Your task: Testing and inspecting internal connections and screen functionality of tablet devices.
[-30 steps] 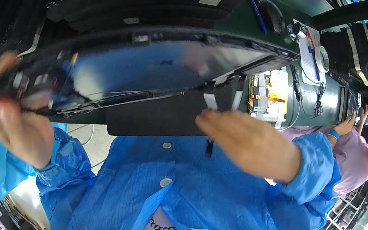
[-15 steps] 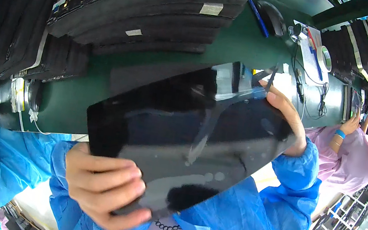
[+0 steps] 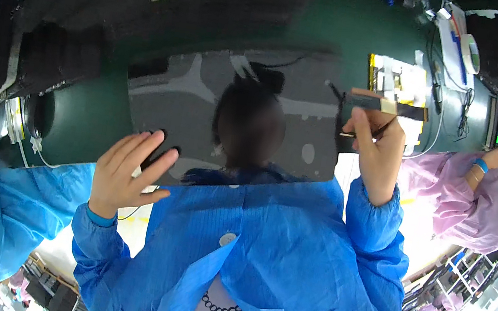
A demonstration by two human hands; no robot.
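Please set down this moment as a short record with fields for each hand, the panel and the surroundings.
Left hand: left hand, fingers spread, flat against the panel's lower left edge
Right hand: right hand, grip on the panel's right edge, near a flat cable
Panel: dark glossy panel, held up between both hands, reflective
Surface: green workbench
Nearby: person in pink at right

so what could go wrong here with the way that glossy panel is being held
1. The left hand lies open and flat on the dark glossy panel, not gripping it, so the panel may slip.
2. The right hand pinches the right edge beside a thin cable, which might snag.
3. Bare fingers on the glossy face may leave smudges.
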